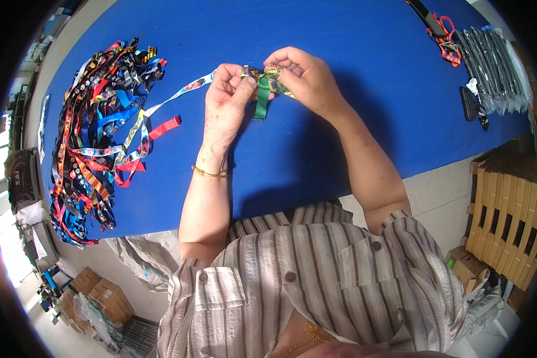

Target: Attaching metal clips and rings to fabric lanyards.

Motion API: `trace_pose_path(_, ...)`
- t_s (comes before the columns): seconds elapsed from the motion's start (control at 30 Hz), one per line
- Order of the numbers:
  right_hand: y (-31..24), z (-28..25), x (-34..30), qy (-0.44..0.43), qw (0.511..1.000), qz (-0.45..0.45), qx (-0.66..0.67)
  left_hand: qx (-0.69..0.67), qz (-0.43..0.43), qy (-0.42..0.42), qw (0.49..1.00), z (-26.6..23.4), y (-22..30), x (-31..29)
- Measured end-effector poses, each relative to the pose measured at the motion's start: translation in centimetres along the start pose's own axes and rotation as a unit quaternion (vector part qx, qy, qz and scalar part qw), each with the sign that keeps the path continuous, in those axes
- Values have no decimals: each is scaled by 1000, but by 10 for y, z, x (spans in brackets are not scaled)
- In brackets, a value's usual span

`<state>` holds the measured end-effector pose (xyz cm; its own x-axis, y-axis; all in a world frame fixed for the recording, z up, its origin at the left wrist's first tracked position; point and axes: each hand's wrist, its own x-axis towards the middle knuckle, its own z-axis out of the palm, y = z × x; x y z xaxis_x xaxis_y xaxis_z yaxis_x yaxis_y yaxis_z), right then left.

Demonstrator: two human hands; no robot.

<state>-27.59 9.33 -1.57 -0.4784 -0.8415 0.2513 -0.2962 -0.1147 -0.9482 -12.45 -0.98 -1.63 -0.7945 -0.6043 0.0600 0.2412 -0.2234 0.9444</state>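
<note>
Both my hands are raised over the blue table [202, 149], close together. My left hand [229, 89] pinches a patterned ribbon strap, and my right hand [301, 74] grips another part of it a little to the right. A short green ribbon end [261, 102] hangs down between the hands. The strap's far details are hidden by my fingers. From beside my left hand a white printed ribbon [188, 88] runs left to a large heap of colourful ribbon straps [92, 137]. A red strap end [165, 127] sticks out of that heap toward my left wrist.
At the far right lie a row of plastic-wrapped dark packs [492, 71], a small black case [467, 104] and orange-red straps [447, 45] beside a black tool. Below the table stand stacked brown cartons [507, 215] on the right and cardboard boxes [110, 298] on the left.
</note>
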Motion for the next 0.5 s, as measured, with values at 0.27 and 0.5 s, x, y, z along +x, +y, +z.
trace_pose_path(0.27, -4, -5, 0, -17, 996, 67, -51, 54, 56, 50, 996, 5, -3, -2)
trace_pose_path(0.5, -8, -9, 0, -4, 982, -15, -191, 249, 99, 70, 961, 5, -9, -6)
